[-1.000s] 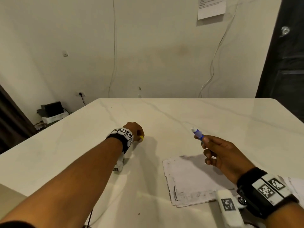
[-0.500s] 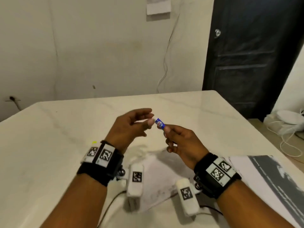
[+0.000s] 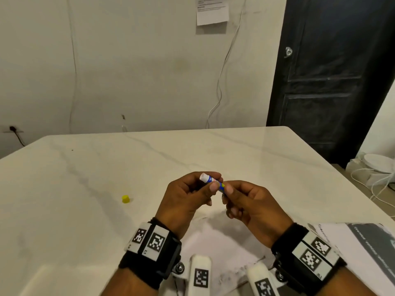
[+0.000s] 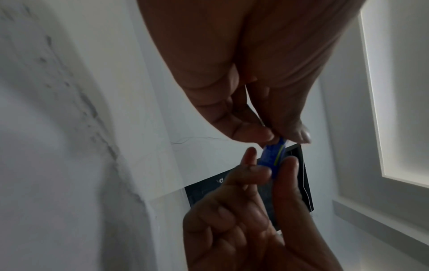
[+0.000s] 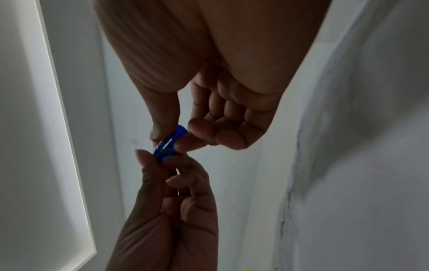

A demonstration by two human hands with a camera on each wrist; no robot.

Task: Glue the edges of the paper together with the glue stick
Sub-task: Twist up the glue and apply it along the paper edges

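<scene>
Marble table w/ paper, yellow cap, dark door behind; left hand & right hand both pinch glue stick.

The worktop is seen from above by the head view; both hands are framed closely from beneath by each wrist view.

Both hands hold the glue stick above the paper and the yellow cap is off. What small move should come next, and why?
Probably twist the base with the right hand while the left hand steadies the glue stick: its white tip barely shows, and the paper lies unglued below.
</scene>
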